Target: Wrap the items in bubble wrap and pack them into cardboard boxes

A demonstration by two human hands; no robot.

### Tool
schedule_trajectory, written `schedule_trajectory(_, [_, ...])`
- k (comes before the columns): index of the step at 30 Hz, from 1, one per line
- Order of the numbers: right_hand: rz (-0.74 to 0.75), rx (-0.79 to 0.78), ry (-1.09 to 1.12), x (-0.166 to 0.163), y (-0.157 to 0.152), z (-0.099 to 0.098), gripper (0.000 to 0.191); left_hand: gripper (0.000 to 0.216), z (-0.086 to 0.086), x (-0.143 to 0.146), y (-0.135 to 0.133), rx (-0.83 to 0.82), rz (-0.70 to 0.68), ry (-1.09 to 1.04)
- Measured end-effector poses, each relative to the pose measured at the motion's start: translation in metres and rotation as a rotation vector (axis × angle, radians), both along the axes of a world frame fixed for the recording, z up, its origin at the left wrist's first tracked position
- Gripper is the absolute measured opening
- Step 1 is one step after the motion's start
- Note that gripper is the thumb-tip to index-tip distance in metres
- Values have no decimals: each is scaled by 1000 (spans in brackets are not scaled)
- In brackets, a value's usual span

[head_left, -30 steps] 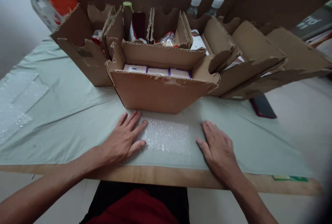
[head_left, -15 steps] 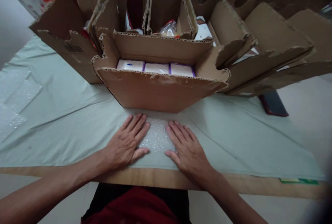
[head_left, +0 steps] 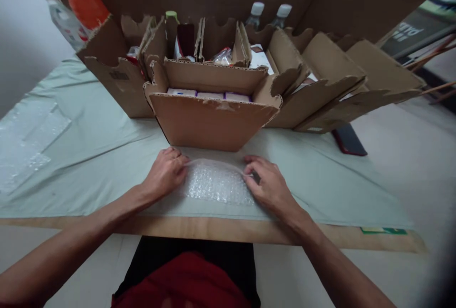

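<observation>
On my feed, the bubble wrap [head_left: 217, 185] lies in the lower centre of the frame on the pale green cloth [head_left: 89, 151], just in front of an open cardboard box [head_left: 210, 122]. The left hand [head_left: 164, 175] has its fingers curled shut on the sheet's far left corner. The right hand [head_left: 269, 187] pinches the far right corner, and the far edge is lifted a little between them. I see white packets [head_left: 208, 94] in a row inside the box. A dark phone [head_left: 348, 140] lies at centre right, well apart from the hands.
</observation>
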State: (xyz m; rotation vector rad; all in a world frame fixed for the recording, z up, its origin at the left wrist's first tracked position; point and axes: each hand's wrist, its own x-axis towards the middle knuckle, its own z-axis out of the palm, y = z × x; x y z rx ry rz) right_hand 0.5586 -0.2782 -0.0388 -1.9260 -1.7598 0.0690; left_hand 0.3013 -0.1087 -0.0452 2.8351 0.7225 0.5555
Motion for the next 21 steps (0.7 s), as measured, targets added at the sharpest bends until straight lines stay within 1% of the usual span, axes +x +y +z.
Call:
schedule_trajectory(2, [16,174,9,-7,-9,17,13,16,20,-8,-7,23,-18,-138])
schedule_trajectory(4, [9,382,-41,-15,-19,31,22,16,36,-19,-16,111,-22,-283])
schedule_trajectory(5, [11,458,-79,-19,-24,34,26,18,40,-25,-20,164,-33,-331])
schedule_trajectory(6, [26,495,-119,-23,-28,33,29,19,40,-31,-24,207,-56,-348])
schedule_trajectory(7, [54,490,-157,-25,-33,29,30,20,37,-37,-28,231,-90,-328])
schedule_trajectory(9, [141,369,-215,-28,-43,16,30,20,24,-51,-33,203,-173,-198])
schedule_trajectory(11, [191,209,-236,-27,-54,3,30,20,11,-63,-37,92,-221,-38])
schedule_trajectory(12, [185,151,-232,-26,-60,-1,30,26,8,-68,-39,32,-217,12])
schedule_trajectory(14, [123,91,-204,-25,-66,-1,31,44,9,-70,-43,-37,-154,21])
schedule_trajectory(16, [58,47,-187,-31,-60,5,40,55,14,-60,-46,-33,-100,-33])
schedule_trajectory(18, [61,-35,-184,-45,-42,11,51,60,16,-39,-48,-5,-119,-57])
schedule_trajectory(19, [85,-82,-183,-54,-29,11,56,63,14,-28,-48,2,-147,-43])
schedule_trajectory(21, [147,-170,-185,-72,-5,7,63,72,3,-7,-47,0,-194,37])
